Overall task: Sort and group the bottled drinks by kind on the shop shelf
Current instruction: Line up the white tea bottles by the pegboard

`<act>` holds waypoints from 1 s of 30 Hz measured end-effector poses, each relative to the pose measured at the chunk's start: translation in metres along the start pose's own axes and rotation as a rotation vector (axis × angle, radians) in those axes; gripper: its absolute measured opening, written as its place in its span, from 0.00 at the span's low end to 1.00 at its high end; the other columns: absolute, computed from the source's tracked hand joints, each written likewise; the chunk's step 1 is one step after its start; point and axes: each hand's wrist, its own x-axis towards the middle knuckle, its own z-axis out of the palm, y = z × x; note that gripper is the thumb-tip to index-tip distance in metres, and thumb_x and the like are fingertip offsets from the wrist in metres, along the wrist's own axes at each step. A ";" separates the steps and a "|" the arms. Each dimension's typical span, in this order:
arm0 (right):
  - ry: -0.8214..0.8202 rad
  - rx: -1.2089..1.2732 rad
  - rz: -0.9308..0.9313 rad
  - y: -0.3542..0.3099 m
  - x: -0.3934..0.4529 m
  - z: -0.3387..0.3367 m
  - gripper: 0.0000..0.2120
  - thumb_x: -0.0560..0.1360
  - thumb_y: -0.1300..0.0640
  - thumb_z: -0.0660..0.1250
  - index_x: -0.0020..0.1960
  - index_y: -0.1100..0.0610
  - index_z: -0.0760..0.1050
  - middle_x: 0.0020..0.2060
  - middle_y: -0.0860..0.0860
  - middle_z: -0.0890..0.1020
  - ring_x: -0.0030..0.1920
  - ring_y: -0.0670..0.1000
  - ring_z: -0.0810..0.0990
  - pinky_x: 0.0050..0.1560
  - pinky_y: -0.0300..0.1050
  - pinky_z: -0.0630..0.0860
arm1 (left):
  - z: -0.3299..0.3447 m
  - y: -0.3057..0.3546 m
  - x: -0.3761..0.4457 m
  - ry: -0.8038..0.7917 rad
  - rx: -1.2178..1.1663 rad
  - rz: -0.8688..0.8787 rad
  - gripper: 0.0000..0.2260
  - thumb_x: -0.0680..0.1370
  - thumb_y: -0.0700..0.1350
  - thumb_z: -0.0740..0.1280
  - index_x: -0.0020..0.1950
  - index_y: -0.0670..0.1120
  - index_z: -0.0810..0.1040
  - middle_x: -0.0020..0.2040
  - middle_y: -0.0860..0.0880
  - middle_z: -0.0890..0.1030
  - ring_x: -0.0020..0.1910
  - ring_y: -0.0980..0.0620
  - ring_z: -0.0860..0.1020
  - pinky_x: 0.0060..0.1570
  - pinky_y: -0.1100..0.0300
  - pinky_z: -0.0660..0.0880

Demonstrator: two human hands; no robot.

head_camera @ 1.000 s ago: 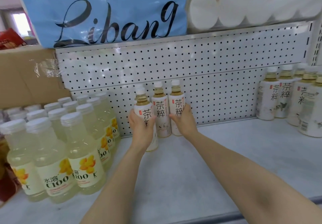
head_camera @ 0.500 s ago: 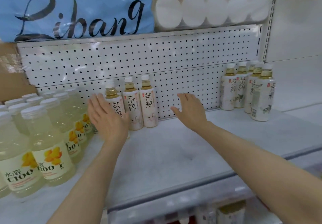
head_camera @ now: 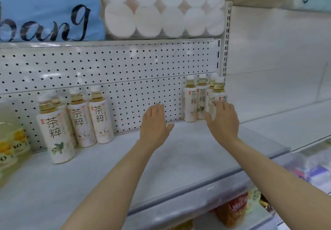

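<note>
Both arms are stretched out over the shelf here. The left hand is spread flat, fingers straight and together, palm down, hovering in the bare middle stretch in front of the pegboard and holding nothing. The right hand is over at the right group of tea bottles, fingers laid against the front bottle of that bunch. Fingers look mostly straight, more resting on the label than wrapped round it, though the thumb side is tucked low so I can't see if it's really gripping.

That right group is four bottles, white labels with black characters, white caps, pale yellow tea, packed tight against the shelf's end post. They're all upright.

On the left there's another bunch of the same tea: two at the back against the pegboard and one further forward with a green leaf on its label, with another mostly hidden behind it. Left of those, at the frame edge, are the yellow drink bottles with fruit on the labels.

The two tea groups are well apart, with the left hand between them.

Up top there's a blue pack with script lettering and a toilet roll pack. Snack bags on the shelf below.
</note>
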 end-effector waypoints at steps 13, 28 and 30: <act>-0.009 -0.055 0.013 0.093 0.010 -0.002 0.20 0.75 0.55 0.72 0.64 0.61 0.75 0.57 0.58 0.80 0.57 0.61 0.77 0.53 0.57 0.75 | 0.097 0.172 0.085 -0.077 -0.807 -0.396 0.37 0.72 0.53 0.76 0.73 0.41 0.61 0.68 0.43 0.70 0.67 0.41 0.70 0.65 0.47 0.71; -0.372 0.620 0.453 0.071 0.064 0.078 0.47 0.69 0.47 0.77 0.77 0.57 0.53 0.71 0.56 0.63 0.73 0.58 0.61 0.72 0.62 0.65 | 0.002 0.053 0.037 0.270 -1.044 -0.469 0.20 0.79 0.50 0.70 0.64 0.45 0.66 0.46 0.56 0.78 0.31 0.65 0.78 0.29 0.69 0.74; -0.354 0.622 0.479 0.068 0.066 0.091 0.46 0.68 0.48 0.78 0.74 0.58 0.55 0.69 0.57 0.65 0.71 0.59 0.63 0.70 0.63 0.66 | -0.011 0.029 0.024 0.289 -0.992 -0.484 0.22 0.77 0.53 0.71 0.64 0.47 0.67 0.48 0.58 0.78 0.39 0.65 0.79 0.37 0.65 0.75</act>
